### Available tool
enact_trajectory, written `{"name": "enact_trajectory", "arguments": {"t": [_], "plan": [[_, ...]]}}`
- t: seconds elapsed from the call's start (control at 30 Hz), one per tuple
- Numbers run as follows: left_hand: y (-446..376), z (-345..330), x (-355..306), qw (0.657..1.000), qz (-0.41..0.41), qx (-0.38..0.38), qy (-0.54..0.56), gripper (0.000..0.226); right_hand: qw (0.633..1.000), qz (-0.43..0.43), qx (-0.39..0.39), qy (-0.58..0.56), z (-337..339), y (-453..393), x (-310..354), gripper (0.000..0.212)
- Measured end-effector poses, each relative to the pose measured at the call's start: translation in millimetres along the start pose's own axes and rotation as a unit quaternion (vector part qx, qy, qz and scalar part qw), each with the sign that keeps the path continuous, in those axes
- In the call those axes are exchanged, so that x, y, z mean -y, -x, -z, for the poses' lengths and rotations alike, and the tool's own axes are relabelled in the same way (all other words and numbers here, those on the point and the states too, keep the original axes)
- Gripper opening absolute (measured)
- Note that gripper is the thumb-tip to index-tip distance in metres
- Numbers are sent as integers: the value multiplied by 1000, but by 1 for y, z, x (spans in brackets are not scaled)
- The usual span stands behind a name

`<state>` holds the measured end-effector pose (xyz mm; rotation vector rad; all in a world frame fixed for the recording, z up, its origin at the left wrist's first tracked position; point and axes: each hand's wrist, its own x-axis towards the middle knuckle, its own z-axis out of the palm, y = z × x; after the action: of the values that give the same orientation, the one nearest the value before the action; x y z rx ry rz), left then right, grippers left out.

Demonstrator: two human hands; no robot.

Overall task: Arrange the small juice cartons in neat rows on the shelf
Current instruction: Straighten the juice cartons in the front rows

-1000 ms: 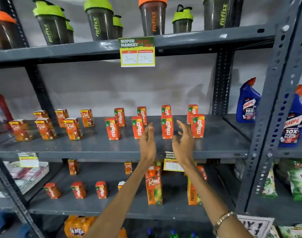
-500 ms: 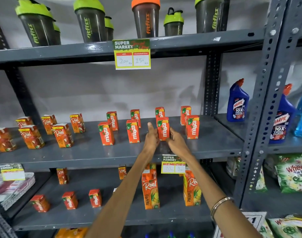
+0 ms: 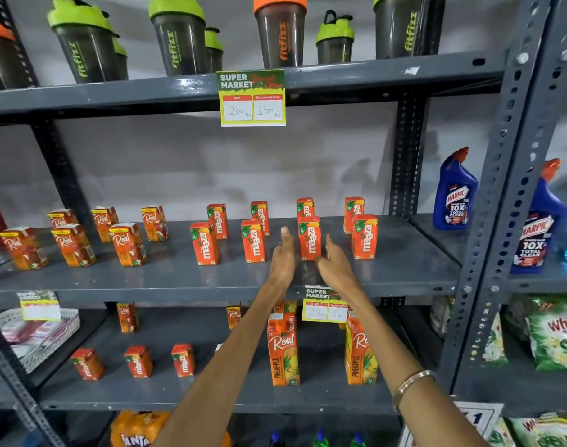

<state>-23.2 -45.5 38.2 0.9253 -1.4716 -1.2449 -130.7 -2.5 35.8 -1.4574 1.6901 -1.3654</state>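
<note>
Small orange Maaza cartons stand in two rows on the grey middle shelf [image 3: 179, 279]. Front row: one at the left [image 3: 204, 242], one beside it [image 3: 253, 241], a third [image 3: 309, 237] between my hands, and one at the right [image 3: 364, 236]. Several more stand behind them. Small Real cartons [image 3: 127, 244] fill the shelf's left part. My left hand [image 3: 283, 258] rests just left of the third carton, fingers straight and apart. My right hand [image 3: 333, 262] is just to its right, fingers loosely spread. Neither hand touches or holds a carton.
Shaker bottles [image 3: 179, 37] line the top shelf, with a price tag [image 3: 252, 98] hanging below. The lower shelf holds small Maaza cartons [image 3: 138, 361] and tall Real pineapple cartons [image 3: 283, 348]. Harpic bottles [image 3: 454, 191] stand on the right-hand rack behind a steel post [image 3: 501, 188].
Half a second ago both hands were closed around the third front Maaza carton. They have now let go and drawn back slightly toward the shelf edge; the carton stays upright.
</note>
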Motion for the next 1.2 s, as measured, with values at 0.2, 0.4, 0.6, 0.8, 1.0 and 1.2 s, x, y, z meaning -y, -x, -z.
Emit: {"name": "enact_trajectory", "arguments": {"t": [0.2, 0.4, 0.6, 0.8, 1.0, 1.2], "plan": [[27, 62, 6, 975, -138, -174, 29, 38, 971, 159, -179, -26, -32, 27, 3, 57], [18, 116, 3, 985, -94, -136, -40, 51, 990, 114, -78, 19, -108, 2, 41, 60], [-6, 122, 2, 1000, -1, 20, -19, 64, 997, 40, -50, 32, -135, -23, 42, 27], [-20, 131, 13, 998, 3, 59, -8, 72, 997, 47, -31, 58, -138, -24, 34, 31], [-27, 132, 20, 999, 11, 53, -5, 71, 997, 42, -10, 61, -138, -26, 32, 34], [-24, 131, 18, 999, 20, 44, -14, 70, 998, 27, -5, 58, -139, -27, 29, 38]]}}
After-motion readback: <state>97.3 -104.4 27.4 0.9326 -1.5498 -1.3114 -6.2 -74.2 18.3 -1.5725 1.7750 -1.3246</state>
